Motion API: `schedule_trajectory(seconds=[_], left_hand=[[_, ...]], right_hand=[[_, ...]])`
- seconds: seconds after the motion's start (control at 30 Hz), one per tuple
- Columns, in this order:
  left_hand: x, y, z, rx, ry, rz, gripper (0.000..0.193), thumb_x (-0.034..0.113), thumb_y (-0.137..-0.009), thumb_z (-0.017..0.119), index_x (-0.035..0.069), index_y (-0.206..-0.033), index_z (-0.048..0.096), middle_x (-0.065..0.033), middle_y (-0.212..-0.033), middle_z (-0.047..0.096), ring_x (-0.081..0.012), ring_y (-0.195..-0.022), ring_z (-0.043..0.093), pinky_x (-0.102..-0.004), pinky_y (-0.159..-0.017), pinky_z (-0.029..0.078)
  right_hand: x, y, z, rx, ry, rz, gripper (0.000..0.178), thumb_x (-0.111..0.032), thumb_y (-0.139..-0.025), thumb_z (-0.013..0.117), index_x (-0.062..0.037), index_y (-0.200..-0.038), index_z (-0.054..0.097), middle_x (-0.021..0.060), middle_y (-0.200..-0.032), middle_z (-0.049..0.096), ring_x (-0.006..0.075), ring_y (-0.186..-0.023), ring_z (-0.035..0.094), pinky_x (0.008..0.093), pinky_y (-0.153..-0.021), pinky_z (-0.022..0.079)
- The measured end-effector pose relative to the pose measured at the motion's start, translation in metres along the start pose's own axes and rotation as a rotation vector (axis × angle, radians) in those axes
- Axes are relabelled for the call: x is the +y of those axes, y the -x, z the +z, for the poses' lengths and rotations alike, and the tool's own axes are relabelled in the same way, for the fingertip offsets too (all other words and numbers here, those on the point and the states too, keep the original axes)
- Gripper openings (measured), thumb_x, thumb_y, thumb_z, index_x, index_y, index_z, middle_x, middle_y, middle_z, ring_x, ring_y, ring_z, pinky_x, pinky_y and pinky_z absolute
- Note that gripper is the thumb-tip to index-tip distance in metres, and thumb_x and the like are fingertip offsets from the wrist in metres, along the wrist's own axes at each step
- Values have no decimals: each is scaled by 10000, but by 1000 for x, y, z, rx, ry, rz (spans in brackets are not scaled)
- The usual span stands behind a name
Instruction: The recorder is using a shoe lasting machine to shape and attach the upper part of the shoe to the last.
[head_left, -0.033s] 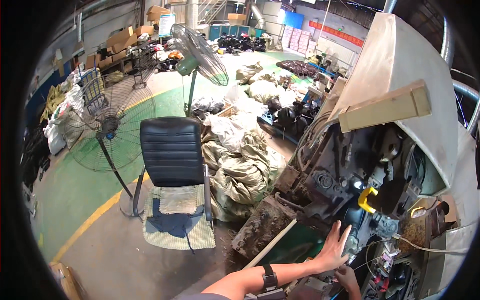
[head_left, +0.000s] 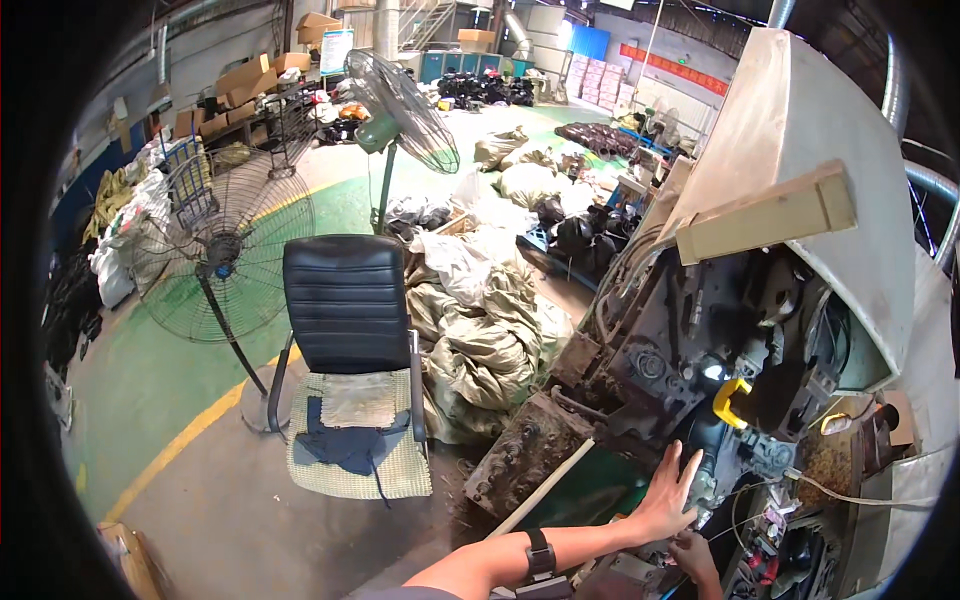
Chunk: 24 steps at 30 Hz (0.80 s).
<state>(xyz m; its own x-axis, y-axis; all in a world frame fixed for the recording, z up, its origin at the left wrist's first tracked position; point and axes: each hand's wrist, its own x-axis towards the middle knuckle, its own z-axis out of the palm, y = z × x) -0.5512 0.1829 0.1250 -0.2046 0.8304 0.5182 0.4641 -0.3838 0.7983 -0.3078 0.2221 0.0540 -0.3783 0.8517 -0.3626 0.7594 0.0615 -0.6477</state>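
Observation:
My left hand (head_left: 664,506) reaches in from the lower edge, its fingers stretched out and spread. The fingertips lie against a dark rounded part (head_left: 708,432) of the machine, beside a grey metal fitting (head_left: 704,486). Just below, my right hand (head_left: 692,556) is closed, with its fingers curled near the left hand's wrist; whatever they grip is hidden. Above both hands are a yellow curved handle (head_left: 731,402) and a small bright lamp (head_left: 713,372) on the greasy machine (head_left: 650,362).
A beige box-shaped bar (head_left: 765,215) juts out under a large pale hood (head_left: 830,130). Left of the machine are a black office chair (head_left: 343,300), heaped sacks (head_left: 485,345) and two standing fans (head_left: 222,252). A thin cable (head_left: 850,497) runs across at the right.

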Motion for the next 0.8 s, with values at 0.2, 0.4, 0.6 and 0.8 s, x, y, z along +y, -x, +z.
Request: schedule_trajectory(seconds=[0.2,0.4,0.6,0.8], left_hand=[[-6,6,2,3,-27,3,1036,160,-785,718,53,-1603,90,-417,-1572,78,-572,-1469,135,-563,-1216,183],[-9,5,3,17,-64,24,1015,190,-791,733,29,-1590,128,-423,-1558,130,-566,-1470,157,-535,-1228,185],[-6,4,5,8,-116,9,1034,234,-804,741,43,-1598,107,-412,-1567,127,-556,-1467,175,-536,-1221,207],[-6,5,4,5,-129,3,1004,228,-803,730,38,-1593,139,-404,-1570,135,-559,-1466,179,-537,-1223,212]], right_hand=[[-8,-2,5,-58,27,100,364,-274,-873,746,77,-944,678,130,-726,717,184,-640,708,356,-624,564],[-23,10,5,63,356,-59,502,-444,-836,752,14,-1031,687,169,-775,727,329,-735,733,441,-704,567],[-36,16,2,92,535,-36,521,-490,-822,756,-27,-1052,696,163,-820,735,370,-829,726,484,-760,564],[-26,14,10,152,583,9,519,-505,-808,769,-65,-1076,711,120,-823,749,346,-857,731,471,-798,572]])
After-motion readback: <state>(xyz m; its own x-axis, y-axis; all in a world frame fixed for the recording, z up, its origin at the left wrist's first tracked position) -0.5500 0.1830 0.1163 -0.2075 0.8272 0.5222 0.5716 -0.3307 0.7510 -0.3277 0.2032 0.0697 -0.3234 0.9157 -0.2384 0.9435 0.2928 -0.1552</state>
